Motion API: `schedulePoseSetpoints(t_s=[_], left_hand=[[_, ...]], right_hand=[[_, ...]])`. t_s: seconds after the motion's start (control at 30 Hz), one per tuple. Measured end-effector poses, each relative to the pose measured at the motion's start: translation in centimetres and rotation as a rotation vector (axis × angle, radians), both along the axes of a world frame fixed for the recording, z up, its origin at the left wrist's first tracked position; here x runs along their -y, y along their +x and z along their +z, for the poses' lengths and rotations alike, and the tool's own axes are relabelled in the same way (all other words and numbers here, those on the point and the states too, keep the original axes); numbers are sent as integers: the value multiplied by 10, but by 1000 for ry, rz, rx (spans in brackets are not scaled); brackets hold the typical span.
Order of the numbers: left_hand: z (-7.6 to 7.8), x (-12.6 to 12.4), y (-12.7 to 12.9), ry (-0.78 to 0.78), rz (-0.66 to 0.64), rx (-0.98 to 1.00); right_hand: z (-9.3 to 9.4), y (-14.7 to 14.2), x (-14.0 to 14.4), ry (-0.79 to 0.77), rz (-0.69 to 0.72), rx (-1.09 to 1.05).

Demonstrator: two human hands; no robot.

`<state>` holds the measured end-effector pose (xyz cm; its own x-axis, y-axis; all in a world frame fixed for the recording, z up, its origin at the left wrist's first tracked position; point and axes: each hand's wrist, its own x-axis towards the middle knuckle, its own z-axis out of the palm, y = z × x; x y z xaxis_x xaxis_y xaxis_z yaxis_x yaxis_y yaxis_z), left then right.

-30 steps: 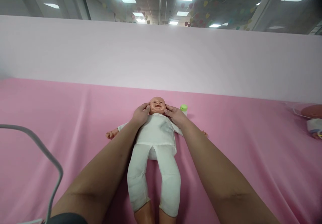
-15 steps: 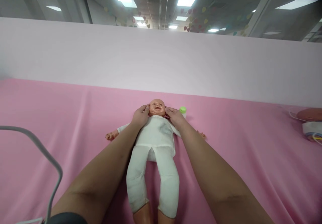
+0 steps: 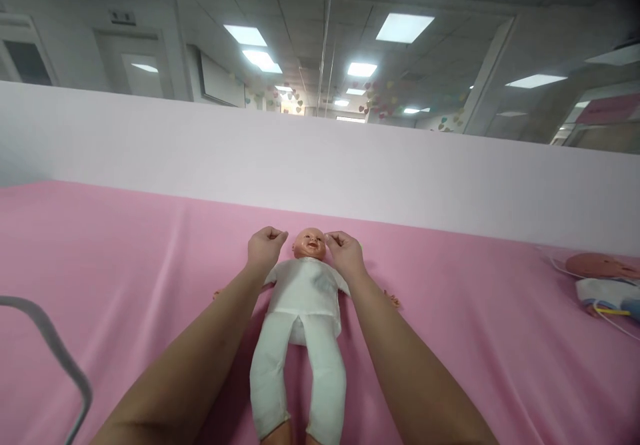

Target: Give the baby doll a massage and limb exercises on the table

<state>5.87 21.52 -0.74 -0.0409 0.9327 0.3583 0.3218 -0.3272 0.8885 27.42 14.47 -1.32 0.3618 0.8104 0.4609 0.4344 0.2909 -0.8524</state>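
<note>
Doll (image 3: 304, 312) lies face-up on pink cloth (image 3: 125, 265), long axis straight away from the person, head (image 3: 309, 243) far end, between loosely curled, empty left hand (image 3: 265, 248) and right hand (image 3: 345, 253), right slightly nearer.

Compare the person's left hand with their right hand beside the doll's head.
The left hand hovers off the doll's head with a gap between; the right hand has fingertips close against it. The left hand covers the doll's shoulder; the right hand sits beside the collar. Both are loosely curled and hold nothing.
</note>
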Motion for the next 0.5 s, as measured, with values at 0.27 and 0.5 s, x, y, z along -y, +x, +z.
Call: schedulePoseSetpoints(t_s=[0.27, 0.5], left_hand=[[-3, 25, -76, -64, -11, -290], [-12, 45, -94, -89, 85, -312]], right_hand=[[-14, 34, 49, -123, -33, 203], [-31, 81, 78, -181, -328, 227]])
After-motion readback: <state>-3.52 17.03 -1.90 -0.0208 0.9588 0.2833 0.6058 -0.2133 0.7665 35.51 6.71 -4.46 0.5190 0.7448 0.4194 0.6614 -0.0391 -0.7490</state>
